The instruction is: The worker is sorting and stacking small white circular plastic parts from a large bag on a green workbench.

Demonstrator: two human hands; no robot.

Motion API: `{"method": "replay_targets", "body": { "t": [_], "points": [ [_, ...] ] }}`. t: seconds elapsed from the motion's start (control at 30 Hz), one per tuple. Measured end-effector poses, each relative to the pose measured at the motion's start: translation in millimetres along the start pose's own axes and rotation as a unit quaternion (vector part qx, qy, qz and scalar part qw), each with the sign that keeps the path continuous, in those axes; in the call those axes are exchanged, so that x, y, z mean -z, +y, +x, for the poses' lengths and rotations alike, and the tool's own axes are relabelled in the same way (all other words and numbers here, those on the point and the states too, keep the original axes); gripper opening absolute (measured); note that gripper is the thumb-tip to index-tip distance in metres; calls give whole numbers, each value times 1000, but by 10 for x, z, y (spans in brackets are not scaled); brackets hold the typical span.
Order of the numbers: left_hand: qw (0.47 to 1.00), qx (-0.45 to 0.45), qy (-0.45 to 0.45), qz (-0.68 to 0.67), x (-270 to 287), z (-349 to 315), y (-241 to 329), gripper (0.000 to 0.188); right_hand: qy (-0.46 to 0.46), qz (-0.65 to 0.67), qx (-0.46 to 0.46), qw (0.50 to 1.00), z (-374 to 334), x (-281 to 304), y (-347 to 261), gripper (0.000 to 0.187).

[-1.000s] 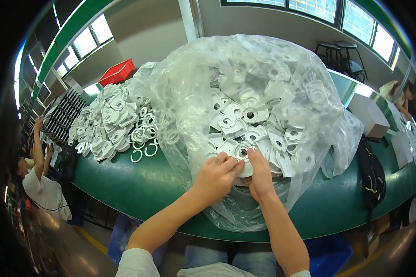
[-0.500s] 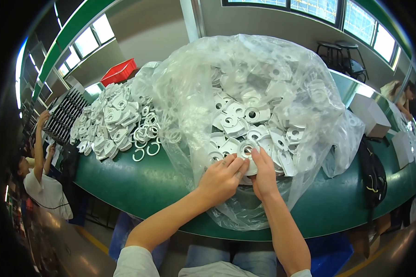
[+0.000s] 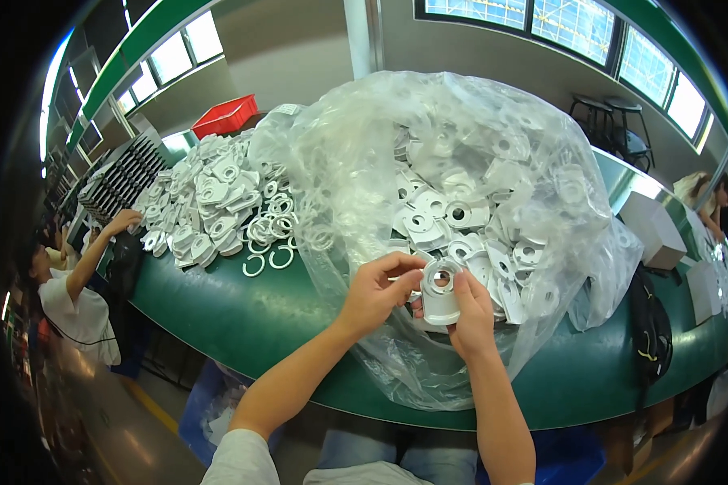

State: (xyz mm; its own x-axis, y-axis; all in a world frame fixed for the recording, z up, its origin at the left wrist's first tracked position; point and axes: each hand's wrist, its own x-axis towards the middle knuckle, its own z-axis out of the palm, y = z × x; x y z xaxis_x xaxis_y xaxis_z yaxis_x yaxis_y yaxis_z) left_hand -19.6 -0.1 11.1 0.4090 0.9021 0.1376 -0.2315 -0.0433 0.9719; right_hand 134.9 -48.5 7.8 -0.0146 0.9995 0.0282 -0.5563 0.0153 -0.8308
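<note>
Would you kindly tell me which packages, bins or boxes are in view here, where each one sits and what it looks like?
Clear plastic bag: large, crumpled, open toward the person, mid-bench, full of white plastic parts.
Red crate: shallow, rectangular, at the far left end of the green bench.
White boxes: plain, blocky, on the bench's right side.
Dark trays: a stacked row at far left.
No screens or signs are visible.

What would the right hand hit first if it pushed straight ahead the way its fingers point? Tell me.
The right hand points up and away, into the open clear plastic bag. Past the white plastic part it holds, it would probably first meet the heap of white parts inside; depth is uncertain.
</note>
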Motion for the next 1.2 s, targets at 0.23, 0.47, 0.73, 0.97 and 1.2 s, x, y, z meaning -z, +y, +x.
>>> {"method": "replay_targets", "body": {
  "t": [0.23,0.47,0.73,0.97,1.2],
  "points": [
    [999,-19,4,34,-7,0,13,16,-24,-110,44,993,-7,19,40,30],
    [998,-41,21,51,-42,-34,-18,12,-22,-129,45,990,-18,-1,48,22],
    [995,-67,36,64,-60,-3,-61,10,-35,-160,69,984,-3,19,43,23],
    [997,-50,15,64,-8,12,-67,11,-39,-113,45,992,1,45,83,27],
    [974,-146,-11,175,-20,3,38,17,-53,-251,113,960,-10,50,130,29]
  ]
}}
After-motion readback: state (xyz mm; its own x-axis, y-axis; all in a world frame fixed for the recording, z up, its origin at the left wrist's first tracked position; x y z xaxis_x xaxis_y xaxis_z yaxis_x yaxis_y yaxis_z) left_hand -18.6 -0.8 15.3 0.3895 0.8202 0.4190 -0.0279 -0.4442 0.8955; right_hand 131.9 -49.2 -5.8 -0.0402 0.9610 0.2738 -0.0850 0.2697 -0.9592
